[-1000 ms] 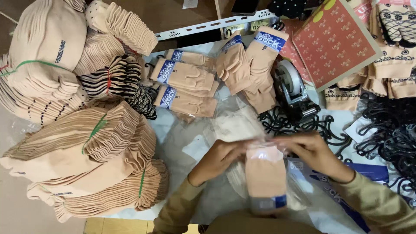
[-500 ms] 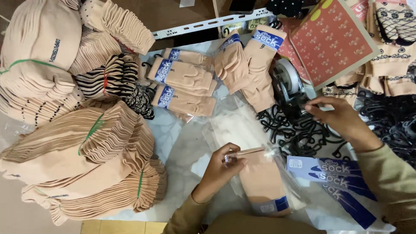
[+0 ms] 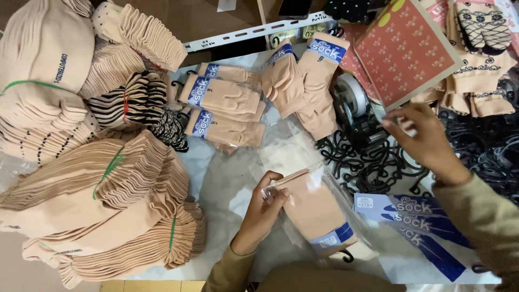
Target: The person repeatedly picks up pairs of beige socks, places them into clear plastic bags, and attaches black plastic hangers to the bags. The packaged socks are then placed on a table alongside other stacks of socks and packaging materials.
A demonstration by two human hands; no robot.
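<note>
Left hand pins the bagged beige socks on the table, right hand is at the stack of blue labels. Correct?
Not quite. In the head view the left hand pins the bagged beige socks, but the right hand is at the tape dispenser, not the blue labels.

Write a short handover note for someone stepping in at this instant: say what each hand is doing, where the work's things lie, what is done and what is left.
Left hand: fingers pinch the open end of a clear bag holding a beige sock pair, flat on the table.
Right hand: empty, at the tape dispenser, above the black hooks.
Done: socks are inside the bag; several packed pairs lie further back.
Left: the bag's end looks unsealed. Blue header cards lie at the right, bundled loose socks at the left.
</note>
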